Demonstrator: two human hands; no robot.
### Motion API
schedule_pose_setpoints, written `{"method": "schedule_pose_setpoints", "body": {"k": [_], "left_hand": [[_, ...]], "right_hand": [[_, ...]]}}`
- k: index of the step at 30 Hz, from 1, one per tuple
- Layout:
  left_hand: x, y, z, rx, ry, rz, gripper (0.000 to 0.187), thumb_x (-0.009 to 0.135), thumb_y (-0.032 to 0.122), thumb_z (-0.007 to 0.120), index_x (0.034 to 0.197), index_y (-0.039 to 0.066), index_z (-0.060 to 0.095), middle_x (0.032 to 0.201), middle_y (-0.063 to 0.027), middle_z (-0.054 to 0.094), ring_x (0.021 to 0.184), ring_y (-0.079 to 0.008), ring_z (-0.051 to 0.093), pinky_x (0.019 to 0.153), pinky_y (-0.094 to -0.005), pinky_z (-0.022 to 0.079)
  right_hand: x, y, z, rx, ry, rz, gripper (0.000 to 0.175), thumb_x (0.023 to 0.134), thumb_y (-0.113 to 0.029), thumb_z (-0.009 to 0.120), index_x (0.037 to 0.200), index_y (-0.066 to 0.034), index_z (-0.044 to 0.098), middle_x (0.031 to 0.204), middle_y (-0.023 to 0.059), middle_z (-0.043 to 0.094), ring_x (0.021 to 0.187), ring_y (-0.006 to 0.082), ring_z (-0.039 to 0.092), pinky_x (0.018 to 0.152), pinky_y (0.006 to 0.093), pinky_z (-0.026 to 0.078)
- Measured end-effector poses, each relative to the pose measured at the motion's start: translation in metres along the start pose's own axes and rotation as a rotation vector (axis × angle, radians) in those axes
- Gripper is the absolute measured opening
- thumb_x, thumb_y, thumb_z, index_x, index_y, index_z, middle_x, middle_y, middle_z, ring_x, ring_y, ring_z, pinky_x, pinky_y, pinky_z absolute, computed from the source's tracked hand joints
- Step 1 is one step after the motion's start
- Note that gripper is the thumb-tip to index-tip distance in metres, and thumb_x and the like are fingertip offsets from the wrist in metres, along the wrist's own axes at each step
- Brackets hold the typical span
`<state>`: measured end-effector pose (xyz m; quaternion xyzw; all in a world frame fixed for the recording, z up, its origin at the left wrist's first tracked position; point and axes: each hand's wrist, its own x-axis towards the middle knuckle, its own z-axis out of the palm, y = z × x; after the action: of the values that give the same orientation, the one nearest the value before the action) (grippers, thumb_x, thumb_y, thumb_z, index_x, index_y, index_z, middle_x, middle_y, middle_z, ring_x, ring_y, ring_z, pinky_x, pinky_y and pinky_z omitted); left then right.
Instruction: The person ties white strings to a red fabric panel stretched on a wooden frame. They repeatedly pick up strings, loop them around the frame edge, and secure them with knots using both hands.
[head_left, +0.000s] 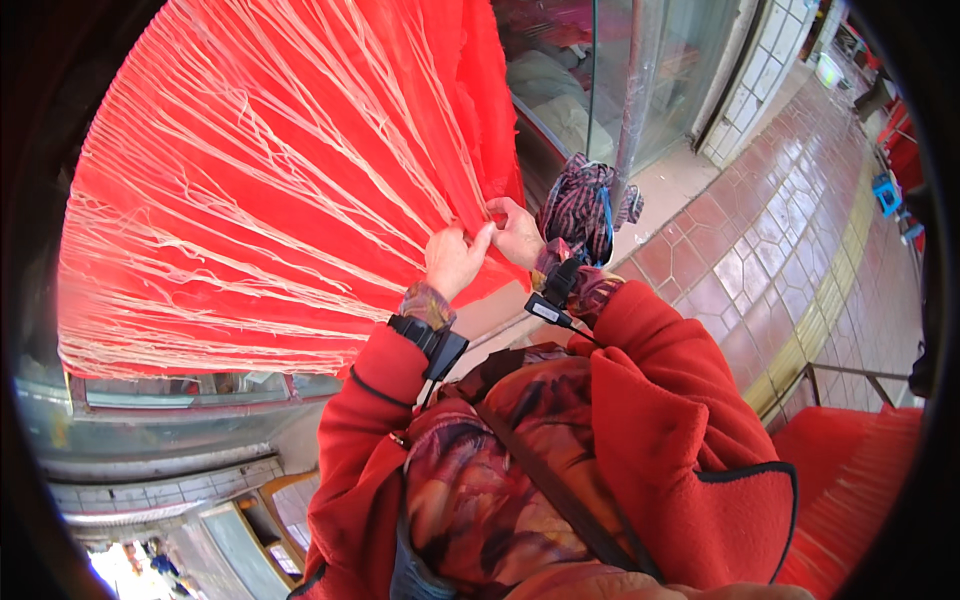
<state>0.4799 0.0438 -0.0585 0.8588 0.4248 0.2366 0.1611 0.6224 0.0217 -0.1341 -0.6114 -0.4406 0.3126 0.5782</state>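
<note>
A large sheet of bright red cloth (247, 172) spreads before me, crossed by many pale loose threads (300, 262) that fan out from near my hands to its far edge. At the cloth's near right part, my left hand (454, 259) pinches the material between thumb and fingers. Close beside it, my right hand (517, 232) grips the same narrow strip, its thumb almost touching the left thumb. Whether a thread or only a cloth fold lies between the fingertips is too small to tell. Both wrists wear black strapped devices.
A checked cloth bundle (577, 202) stands against a metal pole (634, 105) just right of my right hand. Behind is a glass shopfront (675, 82). Tiled pavement (720, 255) runs along the right. More red threaded cloth (847, 480) lies at lower right, beside a metal frame (862, 371).
</note>
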Motion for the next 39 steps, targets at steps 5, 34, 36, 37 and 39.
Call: {"method": "schedule_pose_setpoints", "body": {"k": [5,34,36,37,39], "left_hand": [[0.01,-0.018,0.021,-0.059,-0.003,0.084,0.043,0.085,0.03,0.06,0.056,-0.002,0.057,0.057,-0.0247,0.056,0.058,-0.0421,0.059,0.053,-0.0493,0.046],[-0.054,0.056,0.09,-1.235,-0.408,-0.278,0.013,0.09,0.006,0.059,0.099,-0.002,0.065,0.09,-0.0054,0.066,0.076,-0.0115,0.062,0.07,-0.0243,0.051],[-0.056,0.058,0.088,-1.22,-0.385,-0.268,0.014,0.09,0.006,0.058,0.099,-0.002,0.065,0.09,-0.0053,0.066,0.076,-0.0114,0.062,0.069,-0.0241,0.051],[-0.055,0.059,0.088,-1.263,-0.375,-0.243,0.014,0.09,0.006,0.058,0.098,-0.002,0.065,0.09,-0.0053,0.066,0.077,-0.0114,0.062,0.069,-0.0241,0.051],[-0.054,0.06,0.087,-1.28,-0.354,-0.241,0.014,0.09,0.007,0.058,0.098,-0.003,0.065,0.09,-0.0055,0.066,0.077,-0.0116,0.063,0.069,-0.024,0.051]], "right_hand": [[0.001,0.004,-0.025,-0.175,-0.03,-0.056,0.036,0.076,-0.015,0.066,0.11,-0.0033,0.059,0.098,0.0129,0.067,0.083,0.0293,0.065,0.075,0.0354,0.051],[-0.089,-0.001,-0.139,0.294,-0.507,0.302,0.019,0.092,-0.013,0.055,0.097,-0.0003,0.068,0.084,0.0036,0.069,0.073,0.0097,0.063,0.066,0.0225,0.05],[-0.094,-0.007,-0.141,0.283,-0.523,0.287,0.019,0.093,-0.012,0.053,0.096,0.0008,0.067,0.082,0.0044,0.069,0.07,0.0105,0.063,0.064,0.0234,0.05],[-0.094,-0.01,-0.141,0.266,-0.511,0.284,0.019,0.093,-0.012,0.053,0.096,0.001,0.067,0.081,0.0045,0.068,0.07,0.0105,0.063,0.063,0.0236,0.05],[-0.094,-0.013,-0.14,0.253,-0.502,0.232,0.018,0.093,-0.011,0.053,0.095,0.0012,0.067,0.08,0.0047,0.068,0.069,0.0106,0.063,0.061,0.0241,0.05]]}}
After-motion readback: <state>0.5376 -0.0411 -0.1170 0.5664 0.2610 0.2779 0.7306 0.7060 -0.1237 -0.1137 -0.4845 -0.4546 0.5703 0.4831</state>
